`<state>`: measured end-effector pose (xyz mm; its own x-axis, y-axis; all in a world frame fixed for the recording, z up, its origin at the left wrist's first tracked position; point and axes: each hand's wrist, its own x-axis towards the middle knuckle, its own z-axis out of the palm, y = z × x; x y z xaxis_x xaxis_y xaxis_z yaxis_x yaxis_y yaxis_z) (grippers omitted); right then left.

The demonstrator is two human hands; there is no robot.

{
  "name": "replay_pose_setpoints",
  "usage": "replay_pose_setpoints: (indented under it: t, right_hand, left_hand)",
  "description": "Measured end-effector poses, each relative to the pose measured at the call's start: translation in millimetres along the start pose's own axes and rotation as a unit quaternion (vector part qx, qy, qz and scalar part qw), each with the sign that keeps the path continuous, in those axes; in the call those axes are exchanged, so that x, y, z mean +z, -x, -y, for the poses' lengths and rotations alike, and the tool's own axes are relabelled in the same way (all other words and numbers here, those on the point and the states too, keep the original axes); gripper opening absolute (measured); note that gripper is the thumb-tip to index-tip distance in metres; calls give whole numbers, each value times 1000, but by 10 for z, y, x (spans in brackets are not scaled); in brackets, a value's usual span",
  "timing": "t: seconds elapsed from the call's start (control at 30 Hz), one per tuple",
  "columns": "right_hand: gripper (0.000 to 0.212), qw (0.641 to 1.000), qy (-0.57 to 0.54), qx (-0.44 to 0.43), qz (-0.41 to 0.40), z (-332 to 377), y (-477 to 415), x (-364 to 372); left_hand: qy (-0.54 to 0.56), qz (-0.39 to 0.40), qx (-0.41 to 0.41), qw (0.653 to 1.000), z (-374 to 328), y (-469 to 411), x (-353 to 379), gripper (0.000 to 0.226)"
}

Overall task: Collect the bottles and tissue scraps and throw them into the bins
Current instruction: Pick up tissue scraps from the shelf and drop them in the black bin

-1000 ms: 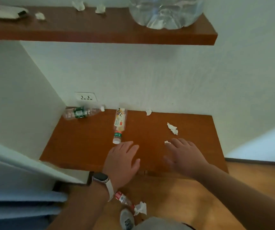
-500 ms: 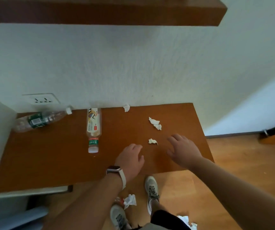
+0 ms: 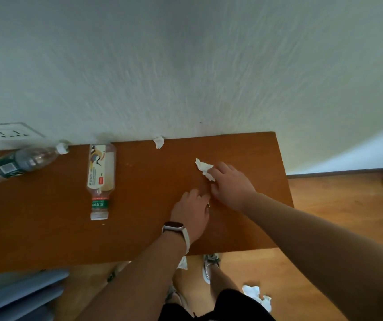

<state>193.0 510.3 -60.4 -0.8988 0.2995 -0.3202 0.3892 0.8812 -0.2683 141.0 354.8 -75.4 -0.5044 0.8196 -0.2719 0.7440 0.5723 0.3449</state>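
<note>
On the brown wooden table (image 3: 47, 228) my right hand (image 3: 231, 185) reaches over the right edge of a crumpled tissue scrap (image 3: 202, 167), fingers and thumb closing on it. My left hand (image 3: 191, 210), with a watch on the wrist, curls over a smaller tissue scrap (image 3: 208, 204); only a sliver of it shows. A third scrap (image 3: 158, 142) lies against the wall. A bottle with a white and yellow label (image 3: 101, 177) lies with its cap towards me. At the far left lies a clear bottle with a green label (image 3: 16, 162).
More tissue scraps lie on the wooden floor, one (image 3: 256, 296) by my right leg and one (image 3: 183, 262) under the table's front edge. A wall socket (image 3: 7, 134) sits at the back left. Grey slats (image 3: 19, 295) fill the lower left corner.
The view has dropped and closed in on the table. My right hand moved forward onto the larger scrap. My left hand moved forward and right, covering the small scrap.
</note>
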Motion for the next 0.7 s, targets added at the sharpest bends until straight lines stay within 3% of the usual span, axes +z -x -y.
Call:
replay_pose_setpoints:
  t: [0.2,0.33,0.7]
  right_hand:
    - [38,998,21,-46,36,-57,-97,82]
    - [32,996,24,-68,47,-109,-88,90]
    - [23,996,-11,-67,51,-251,4,15]
  left_hand:
    - [28,-11,-25,999,38,-2,173,22]
    - [49,-22,-36,998,64,30,199,30]
    - [109,-76,-105,986,83,109,121,16]
